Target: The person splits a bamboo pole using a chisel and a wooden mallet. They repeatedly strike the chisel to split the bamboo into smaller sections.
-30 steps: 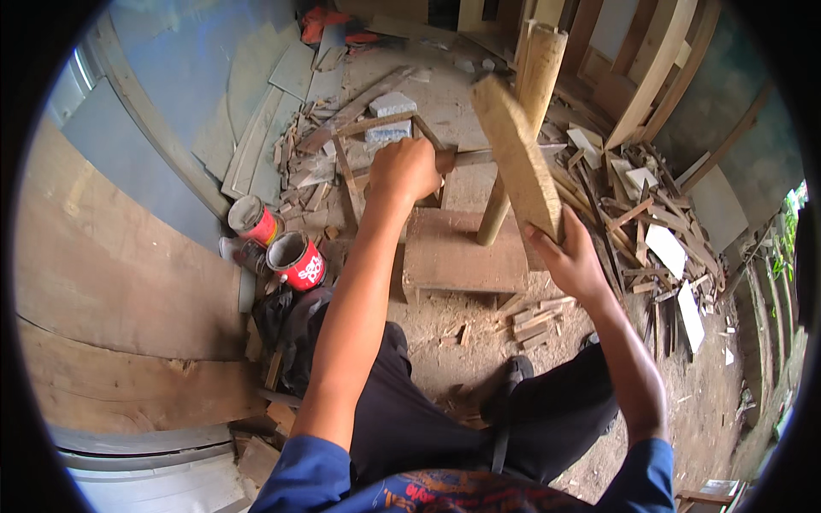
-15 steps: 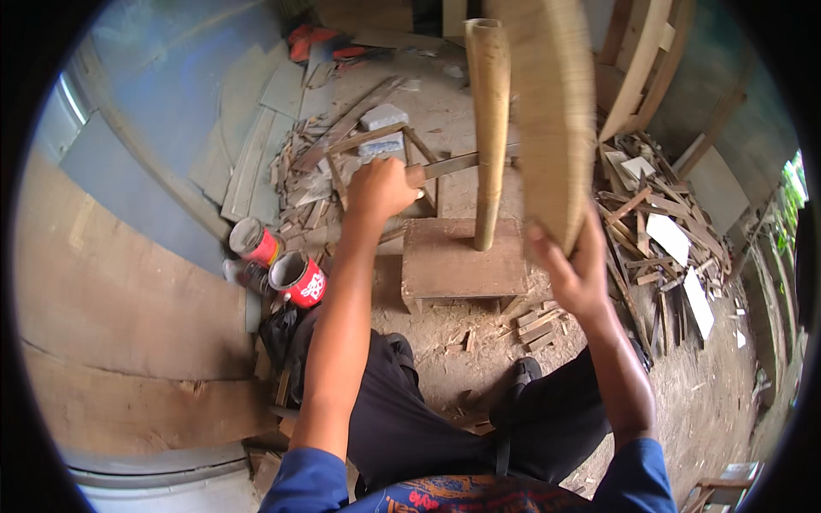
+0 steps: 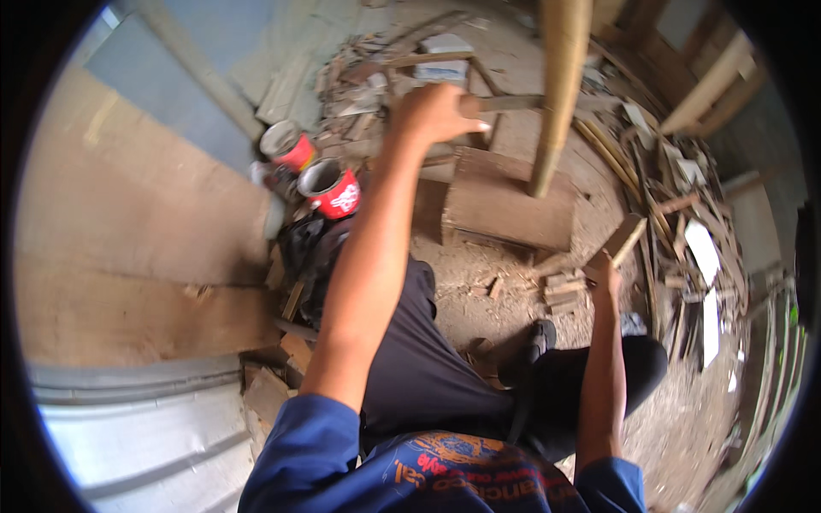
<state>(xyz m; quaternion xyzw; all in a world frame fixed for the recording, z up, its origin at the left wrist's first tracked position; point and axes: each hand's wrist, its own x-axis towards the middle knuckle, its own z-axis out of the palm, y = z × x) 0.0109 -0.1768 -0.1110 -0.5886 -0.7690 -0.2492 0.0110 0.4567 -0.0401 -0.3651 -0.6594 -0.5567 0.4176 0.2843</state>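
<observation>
My left hand (image 3: 434, 115) is closed round the wooden handle of a long flat blade (image 3: 510, 103) that reaches rightward to a bamboo pole (image 3: 560, 94). Whether the blade sits in the pole or passes against it, I cannot tell. The pole stands nearly upright, slightly tilted, its foot on a low brown wooden stool (image 3: 505, 201). My right hand (image 3: 604, 275) is low, to the right of the stool, wrapped round the near end of a thick wooden block (image 3: 626, 241). The pole's top lies outside the view.
Two red cans (image 3: 331, 190) stand left of the stool, near a dark bag (image 3: 304, 256). Scrap wood and white boards (image 3: 703, 248) are heaped at right. Small offcuts (image 3: 562, 292) lie before the stool. A large wooden panel (image 3: 137, 231) leans at left.
My right hand has swung the wooden block down from high beside the pole to below the stool's right side. My left hand keeps the blade; the whole view has shifted.
</observation>
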